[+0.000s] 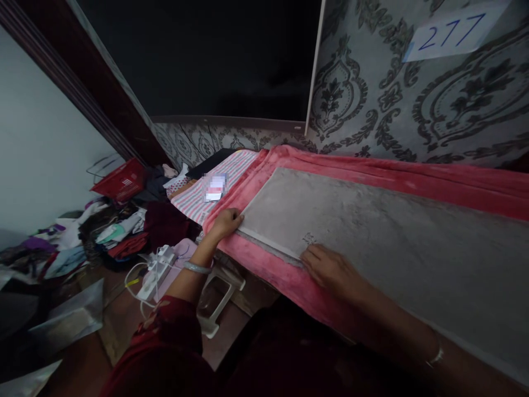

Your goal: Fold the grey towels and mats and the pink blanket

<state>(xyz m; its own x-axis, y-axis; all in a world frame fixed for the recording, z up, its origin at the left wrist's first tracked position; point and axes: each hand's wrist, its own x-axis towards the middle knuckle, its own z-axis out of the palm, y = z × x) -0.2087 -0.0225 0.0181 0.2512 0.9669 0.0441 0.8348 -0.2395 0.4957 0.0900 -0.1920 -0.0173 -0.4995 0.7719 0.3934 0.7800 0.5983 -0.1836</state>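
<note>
Pink blanket by wallpaper, grey cloth atop, edge tight in left grip, right grip unclear

Flat grey rectangular cloth: matt, short-napped, faintly mottled. Pink-red plush blanket: fuzzy pile, soft sheen. Pink, white and grey striped cloth: thin, smooth, matt. Large black rectangular screen: smooth, dark gloss. Grey patterned wallpaper: slight satin sheen. White paper sign marked 277: smooth. Red basket, white power strip: both hard plastic. Silver-coloured bracelet: shiny metal.
</note>
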